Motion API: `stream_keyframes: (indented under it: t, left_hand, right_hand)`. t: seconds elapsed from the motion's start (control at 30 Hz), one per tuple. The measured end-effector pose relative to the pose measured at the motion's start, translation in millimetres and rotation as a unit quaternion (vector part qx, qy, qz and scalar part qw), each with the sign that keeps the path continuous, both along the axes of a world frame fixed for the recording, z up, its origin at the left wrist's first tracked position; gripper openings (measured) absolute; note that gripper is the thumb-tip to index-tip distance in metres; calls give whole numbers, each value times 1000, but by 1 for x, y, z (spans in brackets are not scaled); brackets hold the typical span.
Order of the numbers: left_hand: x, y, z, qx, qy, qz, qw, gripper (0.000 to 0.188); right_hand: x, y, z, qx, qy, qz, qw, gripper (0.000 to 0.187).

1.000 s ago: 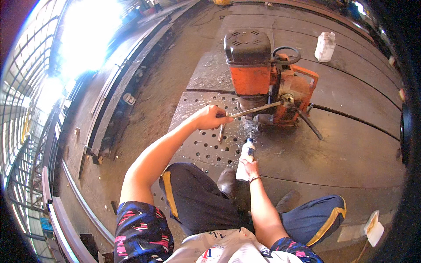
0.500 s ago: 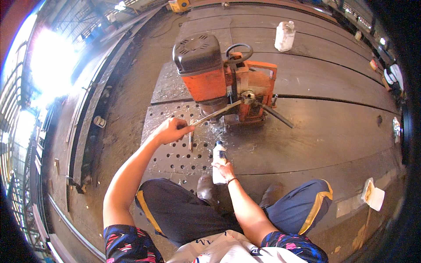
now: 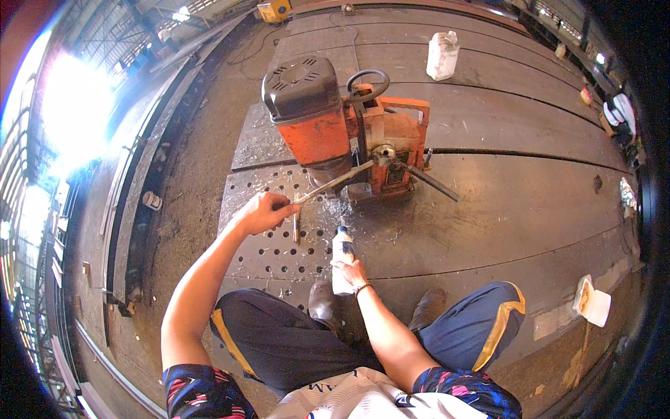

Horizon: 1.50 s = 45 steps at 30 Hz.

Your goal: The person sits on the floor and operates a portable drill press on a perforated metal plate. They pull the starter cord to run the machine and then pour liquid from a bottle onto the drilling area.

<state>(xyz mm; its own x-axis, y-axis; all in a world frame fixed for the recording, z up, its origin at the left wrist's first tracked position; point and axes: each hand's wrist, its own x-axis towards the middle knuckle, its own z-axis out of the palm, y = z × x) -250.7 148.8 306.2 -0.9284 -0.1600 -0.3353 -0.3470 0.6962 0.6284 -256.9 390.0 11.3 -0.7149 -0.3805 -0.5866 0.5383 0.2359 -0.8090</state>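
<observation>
An orange and black magnetic drill (image 3: 314,133) stands on a dark steel plate (image 3: 474,223). My left hand (image 3: 264,212) is closed round the outer end of its feed handle (image 3: 336,183), which slants down to the left from the hub. In my right hand (image 3: 351,274) I grip a white plastic bottle (image 3: 342,255) with a dark cap, tilted toward the drill's base. Wet metal shavings (image 3: 342,209) lie about the cutting spot, and the cutter tip is hidden behind the handle and motor. A thin metal rod (image 3: 296,227) lies among the drilled holes near my left hand.
On the plate's far part stands a white jug (image 3: 442,56). An open white foam box (image 3: 592,302) sits at the right. A white cup (image 3: 151,200) lies on the ground at the left, beside long steel beams (image 3: 132,188). A yellow box (image 3: 273,10) is at the far edge.
The whole scene has shifted slightly left in the picture as my head moved. Both hands keep their grips, and the feed handle looks nearly unchanged in angle.
</observation>
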Motion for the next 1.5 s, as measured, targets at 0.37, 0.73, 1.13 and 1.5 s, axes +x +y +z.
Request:
stream_keyframes:
  t: [0.37, 0.73, 1.13, 1.5]
  left_hand:
    - [-2, 2, -3, 17, 19, 0, 1000, 52]
    - [1, 3, -4, 19, 25, 4, 1000, 51]
    - [0, -4, -13, 41, 34, -4, 999, 51]
    - [-1, 4, -2, 26, 29, -4, 999, 52]
  right_hand:
    - [-2, -1, -9, -12, 9, -18, 1000, 46]
    - [1, -1, 5, -8, 5, -5, 1000, 36]
    - [0, 3, 30, -20, -3, -13, 1000, 33]
    - [-1, 3, 29, 0, -2, -22, 1000, 37]
